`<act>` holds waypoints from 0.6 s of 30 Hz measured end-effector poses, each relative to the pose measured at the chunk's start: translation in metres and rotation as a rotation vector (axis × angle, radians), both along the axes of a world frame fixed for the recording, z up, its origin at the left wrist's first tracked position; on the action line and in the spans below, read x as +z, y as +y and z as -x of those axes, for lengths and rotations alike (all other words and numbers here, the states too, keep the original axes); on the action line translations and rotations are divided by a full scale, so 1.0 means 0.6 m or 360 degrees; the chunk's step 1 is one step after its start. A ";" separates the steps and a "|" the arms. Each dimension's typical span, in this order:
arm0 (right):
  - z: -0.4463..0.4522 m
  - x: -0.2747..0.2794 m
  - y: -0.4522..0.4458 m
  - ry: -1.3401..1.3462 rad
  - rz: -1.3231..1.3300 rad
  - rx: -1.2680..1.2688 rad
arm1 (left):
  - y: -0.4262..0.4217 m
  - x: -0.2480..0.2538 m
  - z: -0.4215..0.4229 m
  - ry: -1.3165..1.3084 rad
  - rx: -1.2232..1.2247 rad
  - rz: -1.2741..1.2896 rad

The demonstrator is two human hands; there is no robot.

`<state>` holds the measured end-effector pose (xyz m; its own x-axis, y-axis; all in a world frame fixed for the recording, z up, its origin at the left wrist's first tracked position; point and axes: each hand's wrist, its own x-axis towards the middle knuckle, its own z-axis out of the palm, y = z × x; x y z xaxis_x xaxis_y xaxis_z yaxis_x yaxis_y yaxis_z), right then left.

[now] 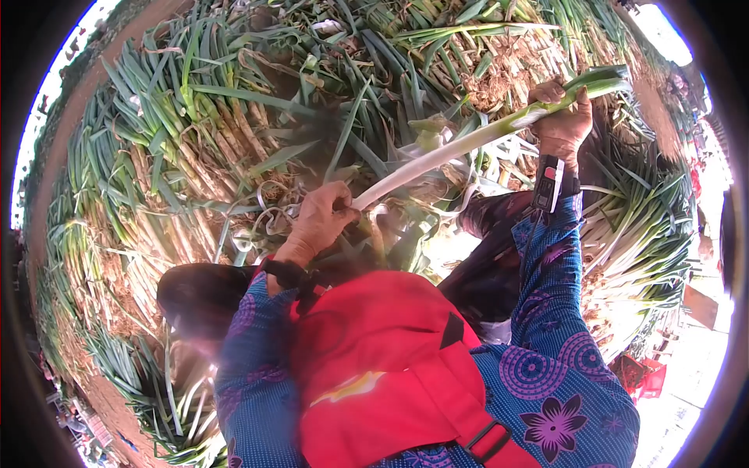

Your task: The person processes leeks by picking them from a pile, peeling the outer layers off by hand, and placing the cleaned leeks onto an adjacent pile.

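Note:
A long leek [437, 157] stretches slantwise between my two hands, its white end low on the left and its green top high on the right. My right hand [563, 123] is wrapped around the green part, thumb and fingers closed on it. At the white tip, my left hand [321, 216] pinches the end between thumb and fingers; the very tip is hidden by them. Beneath the leek lie loose peeled leaves and pale strips [409, 242].
Unpeeled leeks [211, 148] with brown roots are heaped ahead and to the left. Cleaner white leeks [636, 242] lie in a pile at right. A red crate [644, 376] stands at the lower right. My knees [204, 300] flank the loose leaves.

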<state>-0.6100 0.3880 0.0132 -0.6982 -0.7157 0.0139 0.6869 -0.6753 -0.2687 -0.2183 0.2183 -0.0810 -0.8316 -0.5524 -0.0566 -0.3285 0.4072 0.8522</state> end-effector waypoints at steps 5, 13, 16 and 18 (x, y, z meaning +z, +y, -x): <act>-0.005 -0.008 -0.004 -0.0002 -0.0215 -0.0308 | 0.001 -0.002 -0.002 -0.0046 -0.0083 0.0138; 0.013 -0.035 0.007 -0.0306 -0.0476 -0.0483 | 0.006 -0.021 -0.013 -0.0032 -0.0105 0.0541; 0.019 -0.041 0.010 -0.0373 -0.0639 -0.0554 | 0.011 -0.011 -0.013 -0.0009 -0.0003 0.0627; 0.017 -0.041 0.010 -0.0414 -0.0709 -0.0578 | 0.011 -0.014 -0.011 0.0042 0.0037 0.0760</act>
<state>-0.6204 0.3941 -0.0112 -0.8383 -0.3306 -0.4336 0.5155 -0.7395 -0.4328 -0.2114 0.2247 -0.0892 -0.8165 -0.5300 0.2289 -0.3230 0.7480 0.5798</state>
